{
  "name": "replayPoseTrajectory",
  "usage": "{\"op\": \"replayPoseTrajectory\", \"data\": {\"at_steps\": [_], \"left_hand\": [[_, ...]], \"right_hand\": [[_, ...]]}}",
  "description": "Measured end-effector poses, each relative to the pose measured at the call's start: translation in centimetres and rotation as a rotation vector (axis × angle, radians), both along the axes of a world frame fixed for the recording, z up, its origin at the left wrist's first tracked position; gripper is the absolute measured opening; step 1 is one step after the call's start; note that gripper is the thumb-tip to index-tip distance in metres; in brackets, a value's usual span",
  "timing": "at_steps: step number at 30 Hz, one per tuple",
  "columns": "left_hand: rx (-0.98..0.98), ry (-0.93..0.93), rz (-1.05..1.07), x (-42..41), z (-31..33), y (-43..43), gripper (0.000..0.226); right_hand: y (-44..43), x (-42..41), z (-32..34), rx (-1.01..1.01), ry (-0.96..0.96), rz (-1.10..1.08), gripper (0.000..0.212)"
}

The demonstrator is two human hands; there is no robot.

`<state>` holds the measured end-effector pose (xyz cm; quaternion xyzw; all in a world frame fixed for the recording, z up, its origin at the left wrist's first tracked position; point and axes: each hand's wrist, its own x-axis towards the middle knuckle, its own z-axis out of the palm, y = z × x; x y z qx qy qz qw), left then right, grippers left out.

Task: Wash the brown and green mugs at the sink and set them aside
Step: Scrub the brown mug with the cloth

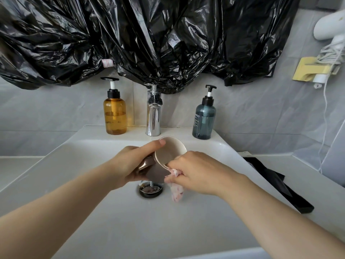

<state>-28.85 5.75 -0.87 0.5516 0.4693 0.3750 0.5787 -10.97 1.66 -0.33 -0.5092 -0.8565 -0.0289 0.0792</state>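
Over the white sink (74,165) my left hand (130,165) grips the brown mug (168,152), tilted so its pale inside faces me, thumb on the rim. My right hand (197,172) is closed on a pink-and-white cloth (176,191), pressed against the mug's lower rim; the cloth's end hangs down towards the drain (150,189). No green mug is in view.
A chrome tap (153,113) stands behind the basin, with an amber pump bottle (114,114) to its left and a blue-grey pump bottle (204,118) to its right. A black flat object (276,184) lies on the right counter. Black plastic sheeting (149,38) covers the wall above.
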Motion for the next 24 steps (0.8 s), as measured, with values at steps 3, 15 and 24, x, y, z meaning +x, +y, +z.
{"op": "replayPoseTrajectory", "data": {"at_steps": [3, 15, 24], "left_hand": [[0.100, -0.019, 0.124, 0.4, -0.4, 0.0, 0.052], [0.034, 0.136, -0.096, -0.4, 0.0, 0.3, 0.058], [0.191, 0.040, 0.137, 0.4, -1.0, 0.8, 0.092]], "right_hand": [[-0.3, -0.7, -0.3, -0.149, 0.249, -0.032, 0.038], [-0.4, -0.4, -0.2, -0.047, 0.049, 0.050, 0.038], [-0.4, -1.6, -0.3, -0.438, 0.671, -0.038, 0.030]]}}
